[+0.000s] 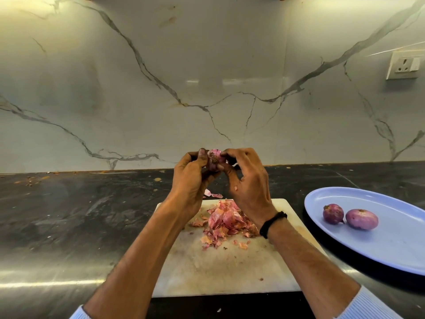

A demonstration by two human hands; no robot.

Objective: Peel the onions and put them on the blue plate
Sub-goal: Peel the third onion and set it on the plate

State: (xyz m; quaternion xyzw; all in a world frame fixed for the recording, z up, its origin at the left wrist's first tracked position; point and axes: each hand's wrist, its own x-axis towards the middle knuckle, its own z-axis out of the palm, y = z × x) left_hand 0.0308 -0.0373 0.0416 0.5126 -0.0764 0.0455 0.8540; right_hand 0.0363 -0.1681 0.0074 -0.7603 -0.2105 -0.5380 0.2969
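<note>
A small pink onion (pixel 214 158) is held up above the far edge of the white cutting board (pixel 220 268), its root end facing me. My left hand (pixel 192 180) grips it from the left with curled fingers. My right hand (pixel 248 180) pinches its right side between thumb and fingertips. A heap of pink onion skins (pixel 226 221) lies on the board below my hands. The blue plate (pixel 377 249) sits to the right and carries two peeled purple onions (pixel 333 213) (pixel 361 219) side by side.
The dark stone counter (pixel 80 215) runs wide to the left, with crumbs near the back. A marble wall stands close behind. A white wall socket (pixel 403 65) is at the upper right. A few skin scraps (pixel 212 194) lie beyond the board.
</note>
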